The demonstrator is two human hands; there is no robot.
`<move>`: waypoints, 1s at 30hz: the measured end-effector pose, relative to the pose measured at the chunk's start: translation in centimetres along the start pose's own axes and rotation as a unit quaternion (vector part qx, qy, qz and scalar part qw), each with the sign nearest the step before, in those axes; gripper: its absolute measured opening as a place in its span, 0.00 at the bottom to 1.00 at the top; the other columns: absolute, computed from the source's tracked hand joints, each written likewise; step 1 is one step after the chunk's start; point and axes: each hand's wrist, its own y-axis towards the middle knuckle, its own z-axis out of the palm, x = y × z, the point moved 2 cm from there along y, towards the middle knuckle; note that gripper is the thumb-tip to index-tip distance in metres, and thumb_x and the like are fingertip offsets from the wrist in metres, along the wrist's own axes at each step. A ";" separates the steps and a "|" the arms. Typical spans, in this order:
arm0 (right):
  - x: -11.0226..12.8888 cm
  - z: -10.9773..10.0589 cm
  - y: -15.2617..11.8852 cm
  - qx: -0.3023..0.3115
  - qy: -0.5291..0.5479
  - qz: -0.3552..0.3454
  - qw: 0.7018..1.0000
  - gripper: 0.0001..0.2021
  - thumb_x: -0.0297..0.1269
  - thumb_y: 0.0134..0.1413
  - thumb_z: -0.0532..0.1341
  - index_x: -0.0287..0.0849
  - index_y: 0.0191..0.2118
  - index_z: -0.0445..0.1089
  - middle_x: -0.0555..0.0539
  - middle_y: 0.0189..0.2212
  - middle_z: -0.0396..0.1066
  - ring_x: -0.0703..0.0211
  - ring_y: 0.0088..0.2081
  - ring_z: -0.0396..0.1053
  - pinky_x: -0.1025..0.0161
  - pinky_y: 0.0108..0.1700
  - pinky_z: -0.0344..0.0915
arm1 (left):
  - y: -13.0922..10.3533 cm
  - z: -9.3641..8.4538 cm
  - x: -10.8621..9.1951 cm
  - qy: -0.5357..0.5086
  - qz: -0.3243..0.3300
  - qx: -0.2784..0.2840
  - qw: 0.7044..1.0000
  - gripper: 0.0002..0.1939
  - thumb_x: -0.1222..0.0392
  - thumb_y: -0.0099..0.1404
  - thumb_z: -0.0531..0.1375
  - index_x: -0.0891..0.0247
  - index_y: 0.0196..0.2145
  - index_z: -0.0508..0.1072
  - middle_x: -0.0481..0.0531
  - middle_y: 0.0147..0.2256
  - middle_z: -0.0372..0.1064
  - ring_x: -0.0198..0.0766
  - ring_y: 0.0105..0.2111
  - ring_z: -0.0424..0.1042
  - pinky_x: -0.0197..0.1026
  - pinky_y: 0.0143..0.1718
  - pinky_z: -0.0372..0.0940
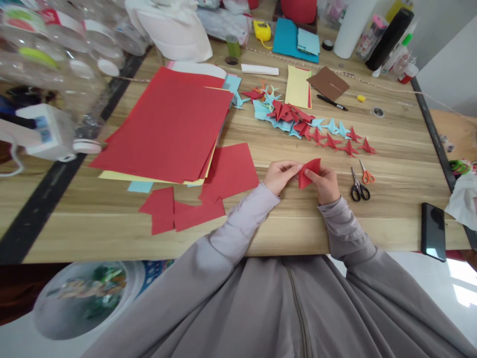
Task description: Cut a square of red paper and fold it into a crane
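Note:
A small folded piece of red paper (310,172) is held up between my two hands over the wooden table (294,233). My left hand (281,175) pinches its left edge between thumb and fingers. On the other side, my right hand (324,183) grips the paper with the thumb on its face. Beyond my hands lie several folded red paper figures (288,113) and light blue ones (331,126). Left of my left hand is a red paper sheet (238,169), with smaller red pieces (163,211) nearer the table's edge.
Black scissors (359,192) and orange scissors (367,175) lie right of my right hand. A phone (433,231) rests at the right front edge. A large red paper stack (167,124) is at left; plastic bottles (67,30) crowd the far left.

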 end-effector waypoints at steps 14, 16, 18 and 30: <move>0.4 0.2 -0.2 -0.014 -0.010 0.005 1.000 0.14 0.44 0.33 0.69 0.41 0.27 0.73 0.49 0.26 0.74 0.60 0.28 0.69 0.60 0.36 0.67 | 0.3 -0.2 0.2 -0.039 -0.043 0.019 0.998 0.18 0.45 0.46 0.66 0.64 0.26 0.76 0.49 0.21 0.71 0.33 0.22 0.69 0.37 0.25 0.65; 0.3 0.2 -0.1 -0.019 -0.009 0.003 1.000 0.13 0.44 0.33 0.69 0.41 0.26 0.73 0.50 0.25 0.74 0.61 0.27 0.68 0.61 0.35 0.67 | 0.2 -0.3 0.1 -0.036 -0.043 0.009 0.998 0.18 0.46 0.44 0.67 0.64 0.25 0.76 0.49 0.21 0.71 0.33 0.22 0.69 0.37 0.25 0.65; 0.3 0.1 -0.1 -0.023 -0.007 0.002 1.000 0.13 0.43 0.33 0.69 0.41 0.25 0.72 0.50 0.25 0.73 0.61 0.27 0.68 0.61 0.34 0.67 | 0.2 -0.3 0.1 -0.037 -0.049 -0.001 0.998 0.19 0.46 0.41 0.68 0.64 0.25 0.75 0.49 0.21 0.71 0.33 0.22 0.69 0.37 0.24 0.65; 0.5 0.1 -0.1 -0.009 -0.013 -0.012 1.000 0.14 0.45 0.33 0.69 0.41 0.27 0.73 0.50 0.26 0.74 0.61 0.28 0.68 0.60 0.35 0.68 | -0.1 -0.1 0.0 -0.038 -0.053 0.000 0.998 0.18 0.48 0.40 0.69 0.64 0.26 0.77 0.48 0.23 0.73 0.31 0.23 0.69 0.36 0.26 0.66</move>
